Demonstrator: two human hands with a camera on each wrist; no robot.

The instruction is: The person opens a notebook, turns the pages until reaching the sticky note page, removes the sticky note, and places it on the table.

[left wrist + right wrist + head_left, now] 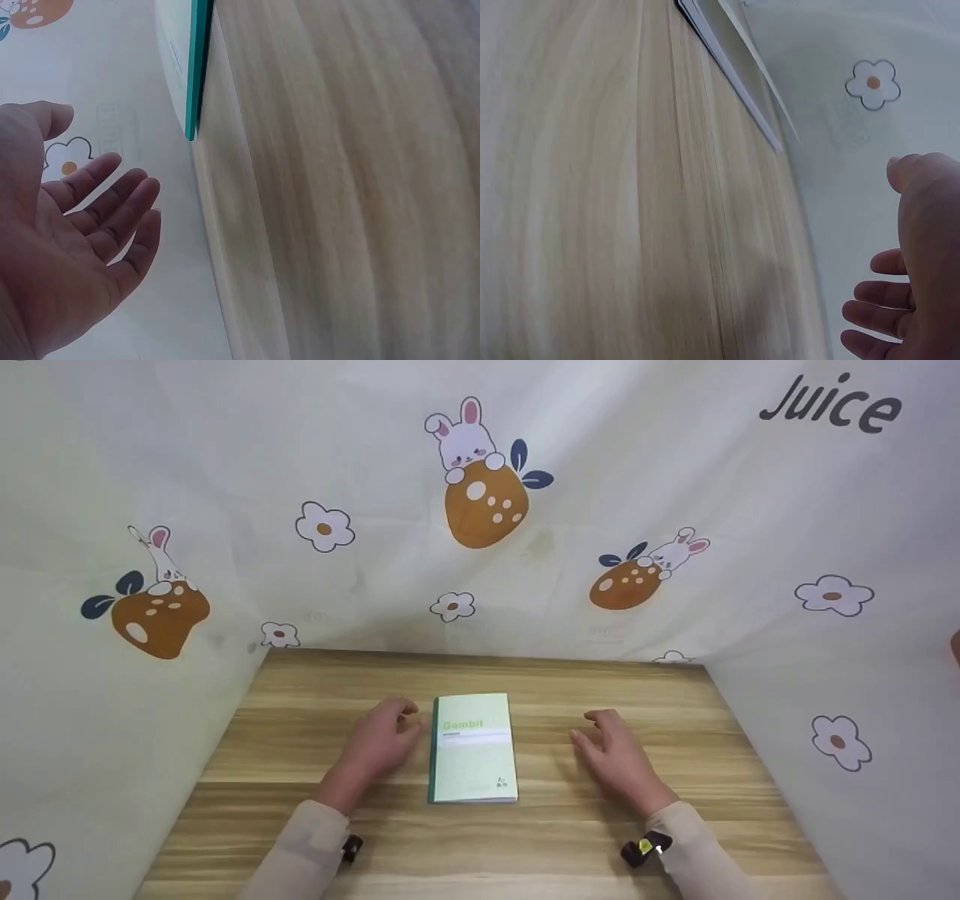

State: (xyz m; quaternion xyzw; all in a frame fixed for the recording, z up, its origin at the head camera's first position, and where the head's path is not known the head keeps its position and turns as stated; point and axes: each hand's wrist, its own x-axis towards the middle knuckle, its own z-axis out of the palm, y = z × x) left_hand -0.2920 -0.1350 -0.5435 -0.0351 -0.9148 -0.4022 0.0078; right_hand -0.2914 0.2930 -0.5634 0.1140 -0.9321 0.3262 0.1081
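A pale green notebook (474,757) with a darker green spine and the word "Gambit" on its cover lies closed on the wooden table. Just left of its spine, my left hand (381,739) hovers with relaxed, slightly bent fingers and holds nothing. On the other side, farther from the book, is my right hand (616,750), also loosely spread and holding nothing. The left wrist view shows the green spine (199,71) beyond the left hand (82,225). In the right wrist view the notebook's page edges (731,71) show, with the cover slightly lifted, apart from the right hand (922,262).
The wood-grain table (555,847) ends at a pale cloth (360,585) printed with rabbits, orange fruit and flowers, which hangs behind it and along both sides. A black strap with a small device (645,847) is at the right wrist.
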